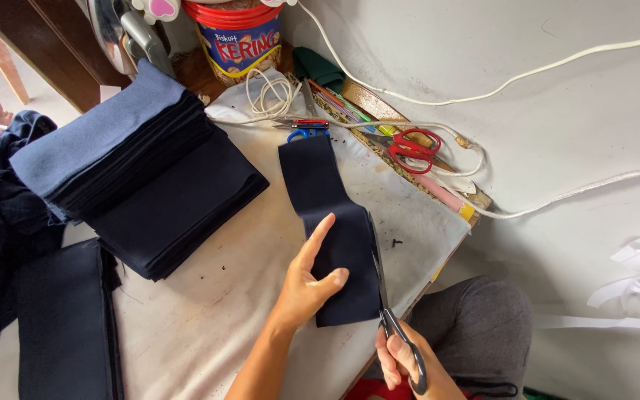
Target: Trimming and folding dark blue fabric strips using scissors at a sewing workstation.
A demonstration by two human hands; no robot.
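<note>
Navy cloth strip [335, 222] – left hand [307, 285] flat; right hand [401, 363] grips scissors [390, 311].

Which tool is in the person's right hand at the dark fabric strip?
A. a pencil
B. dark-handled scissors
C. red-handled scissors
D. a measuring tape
B: the right hand holds dark-handled scissors with the blades along the edge of the dark fabric strip; the red-handled scissors lie untouched further up.

Scissors [390, 296] [412, 148] [305, 130]: three. Hands [309, 285] [401, 363]: two.

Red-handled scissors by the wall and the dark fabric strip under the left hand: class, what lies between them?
Head view: only bare, stained white table cover separates the red-handled scissors from the dark fabric strip under the left hand.
</note>
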